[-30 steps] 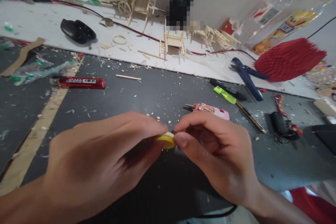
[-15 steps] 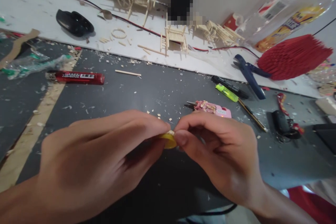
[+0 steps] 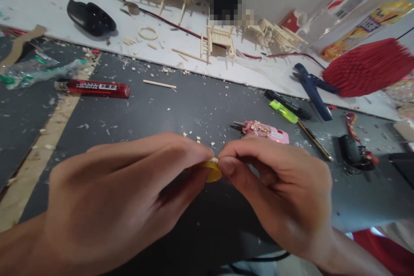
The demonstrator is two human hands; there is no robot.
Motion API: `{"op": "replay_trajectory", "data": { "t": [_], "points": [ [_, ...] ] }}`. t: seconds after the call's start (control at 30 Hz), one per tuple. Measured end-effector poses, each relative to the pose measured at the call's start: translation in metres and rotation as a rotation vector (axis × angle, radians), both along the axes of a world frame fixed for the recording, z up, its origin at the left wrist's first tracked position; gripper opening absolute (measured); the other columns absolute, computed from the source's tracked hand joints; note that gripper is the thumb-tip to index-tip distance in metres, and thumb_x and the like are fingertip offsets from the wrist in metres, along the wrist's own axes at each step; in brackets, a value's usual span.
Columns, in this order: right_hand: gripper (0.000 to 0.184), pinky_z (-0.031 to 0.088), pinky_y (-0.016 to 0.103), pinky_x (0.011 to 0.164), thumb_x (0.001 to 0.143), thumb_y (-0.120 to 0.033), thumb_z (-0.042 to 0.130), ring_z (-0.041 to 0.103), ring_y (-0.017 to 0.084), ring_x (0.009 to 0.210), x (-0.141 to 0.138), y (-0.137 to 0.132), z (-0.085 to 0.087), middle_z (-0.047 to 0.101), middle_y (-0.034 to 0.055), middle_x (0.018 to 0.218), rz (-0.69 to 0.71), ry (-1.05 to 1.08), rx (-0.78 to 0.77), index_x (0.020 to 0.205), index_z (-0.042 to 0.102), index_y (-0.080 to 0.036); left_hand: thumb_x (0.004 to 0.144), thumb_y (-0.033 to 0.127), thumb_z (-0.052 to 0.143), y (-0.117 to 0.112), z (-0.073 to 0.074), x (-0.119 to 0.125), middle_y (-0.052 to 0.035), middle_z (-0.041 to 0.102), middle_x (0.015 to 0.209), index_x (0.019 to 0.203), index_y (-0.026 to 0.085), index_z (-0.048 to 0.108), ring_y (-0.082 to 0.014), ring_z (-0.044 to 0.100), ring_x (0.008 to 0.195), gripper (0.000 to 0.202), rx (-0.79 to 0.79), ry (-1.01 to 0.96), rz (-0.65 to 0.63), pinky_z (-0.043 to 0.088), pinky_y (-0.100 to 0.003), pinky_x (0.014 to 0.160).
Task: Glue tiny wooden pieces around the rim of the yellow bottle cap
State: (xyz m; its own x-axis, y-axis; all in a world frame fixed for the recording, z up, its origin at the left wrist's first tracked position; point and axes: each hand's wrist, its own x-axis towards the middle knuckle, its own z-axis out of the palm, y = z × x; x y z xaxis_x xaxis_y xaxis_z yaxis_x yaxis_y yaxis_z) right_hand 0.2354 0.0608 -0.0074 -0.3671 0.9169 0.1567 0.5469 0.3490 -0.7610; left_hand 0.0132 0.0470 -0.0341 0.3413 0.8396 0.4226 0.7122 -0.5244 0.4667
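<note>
Above the dark tabletop, my left hand (image 3: 129, 198) is closed, its thumb and fingers pinching a round yellow plastic cap (image 3: 214, 174). Along the cap's upper edge lies a small pale wooden piece (image 3: 213, 160), mostly hidden by fingertips. My right hand (image 3: 278, 189) is closed too, thumb and forefinger pressed together at the right end of this piece and touching the cap's edge. Just beyond the right hand is a pink tool with a metal tip (image 3: 263, 131), like a small glue gun. Pale wood chips (image 3: 198, 139) are scattered past the fingertips.
A red lighter (image 3: 100, 89) and a short stick (image 3: 159, 84) lie on the tabletop. Blue-handled cutters (image 3: 312, 90), a yellow-green knife (image 3: 283, 111) and keys (image 3: 355, 155) are to the right. Along the white ledge stand a miniature wooden chair (image 3: 221, 39), a stick ring (image 3: 148, 33) and a red bristly object (image 3: 368, 67).
The view has shifted slightly, so the background sits higher and a little to the right. Both hands keep the same pinch on the cap and pale piece.
</note>
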Motion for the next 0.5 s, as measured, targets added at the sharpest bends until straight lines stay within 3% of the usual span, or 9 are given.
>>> {"op": "replay_trajectory", "data": {
  "t": [0.07,0.2,0.37,0.5],
  "points": [
    [0.017,0.052,0.021,0.059,0.105,-0.021,0.075,0.042,0.008,0.048,-0.001,0.0,0.001,0.069,-0.0069,0.071,-0.002,0.003,0.002,0.089,0.08,-0.026,0.112,0.027,0.054,-0.002,-0.005,0.003,0.0138,0.09,0.091,0.096,0.035,0.078,-0.0131,0.088,0.072,0.03,0.065,-0.055,0.103,0.056,-0.023,0.045],
    [0.019,0.054,0.02,0.063,0.104,-0.017,0.075,0.041,0.007,0.048,-0.001,0.0,0.002,0.068,-0.0084,0.07,-0.012,0.038,-0.051,0.088,0.077,-0.025,0.113,0.025,0.052,-0.003,-0.009,0.007,0.013,0.091,0.093,0.099,0.035,0.078,-0.0131,0.088,0.076,0.032,0.066,-0.059,0.106,0.053,-0.025,0.047],
    [0.016,0.053,0.018,0.061,0.114,-0.028,0.067,0.068,0.009,0.065,0.002,0.001,-0.004,0.075,-0.006,0.079,-0.016,0.156,-0.167,0.101,0.076,-0.026,0.112,0.042,0.063,0.003,-0.007,0.002,0.0162,0.088,0.089,0.103,0.04,0.081,-0.012,0.084,0.073,0.02,-0.056,-0.124,0.034,0.049,-0.025,0.053],
    [0.009,0.054,0.018,0.061,0.114,-0.03,0.067,0.071,0.01,0.07,0.002,0.002,-0.011,0.075,-0.0054,0.081,-0.047,0.257,-0.212,0.109,0.075,-0.028,0.106,0.044,0.076,0.006,-0.008,0.001,0.0193,0.082,0.08,0.104,0.043,0.079,-0.009,0.077,0.066,0.004,-0.117,-0.246,0.045,0.045,-0.024,0.058]
  ]
}}
